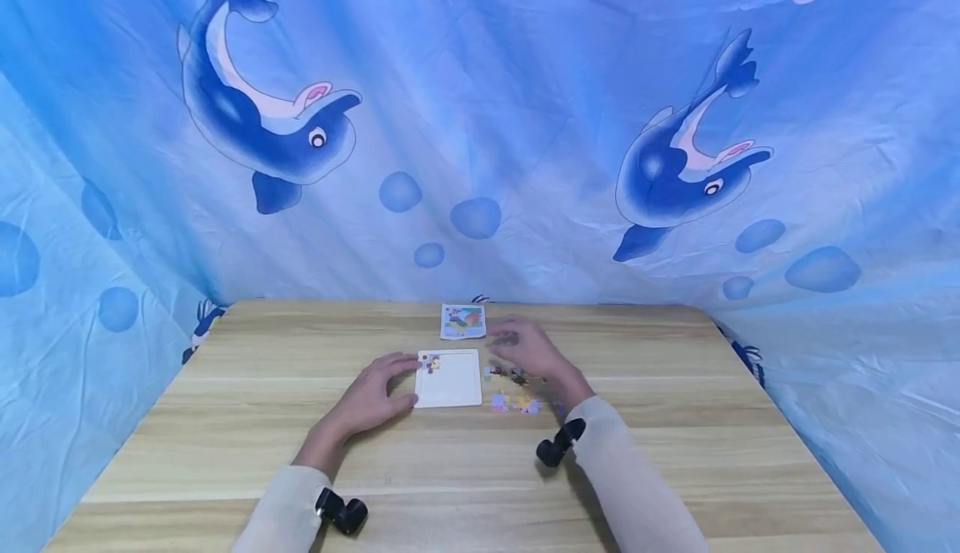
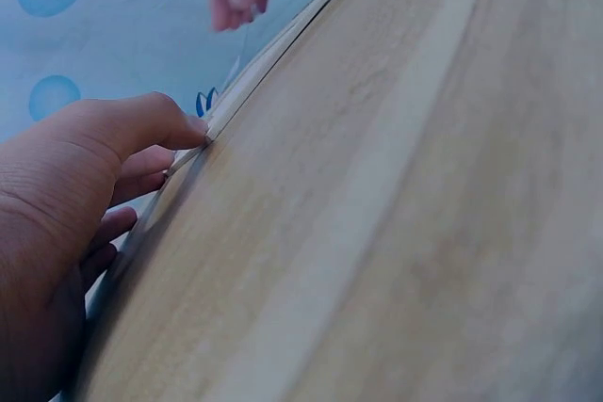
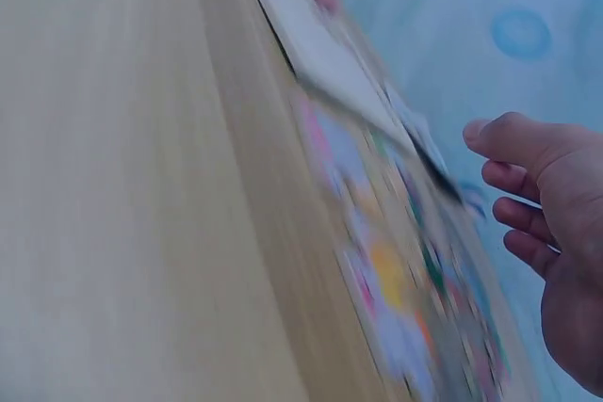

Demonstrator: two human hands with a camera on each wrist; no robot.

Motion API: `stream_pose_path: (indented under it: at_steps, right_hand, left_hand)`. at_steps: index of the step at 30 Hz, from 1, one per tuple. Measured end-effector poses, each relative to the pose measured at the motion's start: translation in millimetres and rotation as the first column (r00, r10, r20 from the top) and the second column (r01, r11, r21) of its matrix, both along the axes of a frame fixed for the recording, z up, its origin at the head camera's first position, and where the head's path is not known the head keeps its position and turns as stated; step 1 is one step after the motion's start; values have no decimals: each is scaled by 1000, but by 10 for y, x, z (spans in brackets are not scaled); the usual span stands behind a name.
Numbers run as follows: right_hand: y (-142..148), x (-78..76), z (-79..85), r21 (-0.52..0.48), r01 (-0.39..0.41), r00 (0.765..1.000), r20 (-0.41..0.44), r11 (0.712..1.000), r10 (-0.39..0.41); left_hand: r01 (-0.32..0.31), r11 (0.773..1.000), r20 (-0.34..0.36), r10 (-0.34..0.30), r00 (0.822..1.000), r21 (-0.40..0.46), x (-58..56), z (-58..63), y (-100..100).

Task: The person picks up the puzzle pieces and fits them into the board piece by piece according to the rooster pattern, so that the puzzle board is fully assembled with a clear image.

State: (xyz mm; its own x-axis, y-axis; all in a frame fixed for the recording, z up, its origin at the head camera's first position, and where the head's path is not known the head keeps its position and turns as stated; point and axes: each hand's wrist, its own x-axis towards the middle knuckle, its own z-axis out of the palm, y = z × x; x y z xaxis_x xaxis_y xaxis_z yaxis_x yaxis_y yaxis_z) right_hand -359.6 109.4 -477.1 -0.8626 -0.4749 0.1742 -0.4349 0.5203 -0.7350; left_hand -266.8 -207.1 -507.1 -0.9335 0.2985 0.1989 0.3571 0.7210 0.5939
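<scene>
A white square puzzle tray [image 1: 456, 382] lies on the table, with a small joined patch of colourful puzzle pieces [image 1: 431, 361] in its upper left corner. My left hand [image 1: 372, 395] holds the tray's left side, fingers near the top corner and thumb [image 2: 193, 129] at the lower one. Raised over the table, right of the tray, is my right hand [image 1: 528, 346], blurred in the head view. Its fingers [image 3: 523, 220] are loosely bent, and nothing shows between them and the thumb. Loose puzzle pieces [image 1: 516, 404] are spread below that hand.
A small picture card [image 1: 463, 321] with a colourful drawing lies behind the tray, close to the table's far edge. Blue curtains [image 1: 480, 120] printed with dolphins hang behind and beside the wooden table [image 1: 420, 478]. Each sleeve carries a black wrist camera [image 1: 341, 511].
</scene>
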Motion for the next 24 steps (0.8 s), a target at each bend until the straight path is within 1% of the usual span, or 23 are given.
stream_pose_path:
  at_steps: [3, 6, 10, 13, 18, 24]
  right_hand:
    - [226, -43, -23, 4, 39, 999, 13, 999, -39]
    - [420, -69, -54, 16, 63, 998, 20, 998, -63]
    - [599, -70, -99, 26, 73, 994, 77, 997, -74]
    - [659, -70, -127, 40, 68, 992, 107, 997, -72]
    - [684, -80, -184, 67, 65, 993, 93, 996, -71]
    - [670, -77, -210, 52, 81, 993, 77, 995, -84]
  left_hand:
    - [0, 1000, -15, 0, 1000, -12, -10, -4, -6]
    - [4, 1000, -15, -4, 1000, 0, -11, 3, -12]
    - [7, 1000, -10, -7, 1000, 5, 2, 17, -11]
    - [4, 1000, -10, -4, 1000, 3, 5, 26, -8]
    - [9, 1000, -17, -9, 1000, 10, 10, 38, 0]
    - [9, 1000, -6, -9, 1000, 1, 6, 38, -1]
